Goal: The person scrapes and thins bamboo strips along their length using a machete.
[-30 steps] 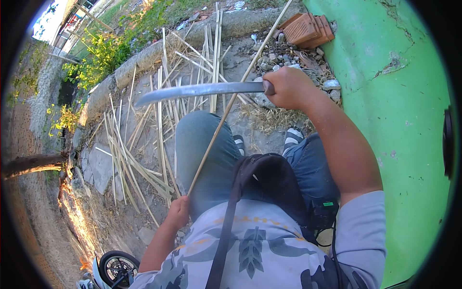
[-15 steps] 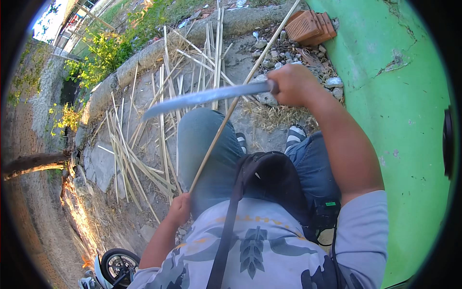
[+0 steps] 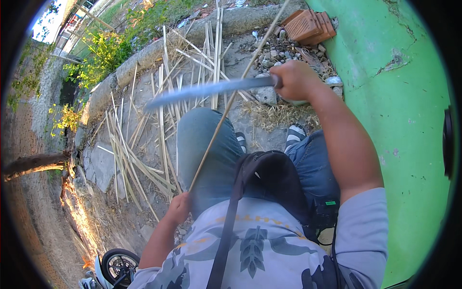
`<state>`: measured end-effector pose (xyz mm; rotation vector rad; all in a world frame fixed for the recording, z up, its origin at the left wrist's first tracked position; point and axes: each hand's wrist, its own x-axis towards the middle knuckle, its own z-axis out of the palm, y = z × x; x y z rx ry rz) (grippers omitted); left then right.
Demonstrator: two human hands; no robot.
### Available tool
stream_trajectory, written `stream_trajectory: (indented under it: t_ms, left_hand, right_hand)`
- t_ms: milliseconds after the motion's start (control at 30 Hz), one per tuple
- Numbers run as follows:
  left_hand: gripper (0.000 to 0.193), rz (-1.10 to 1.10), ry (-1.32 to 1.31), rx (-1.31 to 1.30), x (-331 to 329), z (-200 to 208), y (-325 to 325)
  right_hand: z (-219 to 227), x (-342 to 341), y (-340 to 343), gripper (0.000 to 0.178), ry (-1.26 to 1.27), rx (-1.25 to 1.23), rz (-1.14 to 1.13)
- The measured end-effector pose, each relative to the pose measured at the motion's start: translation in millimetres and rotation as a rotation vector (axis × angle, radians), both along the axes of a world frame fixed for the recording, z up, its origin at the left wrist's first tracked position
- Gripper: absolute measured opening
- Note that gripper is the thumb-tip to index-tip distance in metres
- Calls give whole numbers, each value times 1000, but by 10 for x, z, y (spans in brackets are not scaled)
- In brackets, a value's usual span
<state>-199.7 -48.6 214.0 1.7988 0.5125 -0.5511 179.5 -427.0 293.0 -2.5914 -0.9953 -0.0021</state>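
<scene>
The right hand (image 3: 294, 79) is closed around the handle of a long knife (image 3: 207, 91), whose blade runs out to the left, roughly level, above the knees. The left hand (image 3: 179, 208), low and near the body, is closed on the near end of a thin stick (image 3: 226, 111); the stick slants up and to the far right, crossing the blade about midway along it. Whether blade and stick touch at that crossing I cannot tell. Beyond the knees, a heap of split strips (image 3: 144, 139) lies spread over the stone paving (image 3: 98, 166), with a red brick (image 3: 310, 25) and rubble far right against the green wall (image 3: 409, 120). To work the stick well, I judge the blade should meet it at a shallow angle, edge turned away from the body and legs, with the left hand kept well behind the cut and the stick held firm so it does not spring or roll under the edge.
</scene>
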Motion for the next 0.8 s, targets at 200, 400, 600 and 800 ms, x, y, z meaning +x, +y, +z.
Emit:
stream_trajectory:
  t_ms: [200,400,600,800]
  left_hand:
    - [68,-88,-27,9,116,92,-53]
    - [60,-65,-82,124,32,126,-92]
    - [59,-107,-119,294,-5,55,-87]
    - [59,-76,-232,432,-43,98,-242]
  right_hand:
    - [-90,51,-42,15,123,170,-112]
    - [213,-138,102,15,-24,64,-14]
    - [39,66,-136,17,68,57,-172]
    - [219,-150,17,17,103,24,-71]
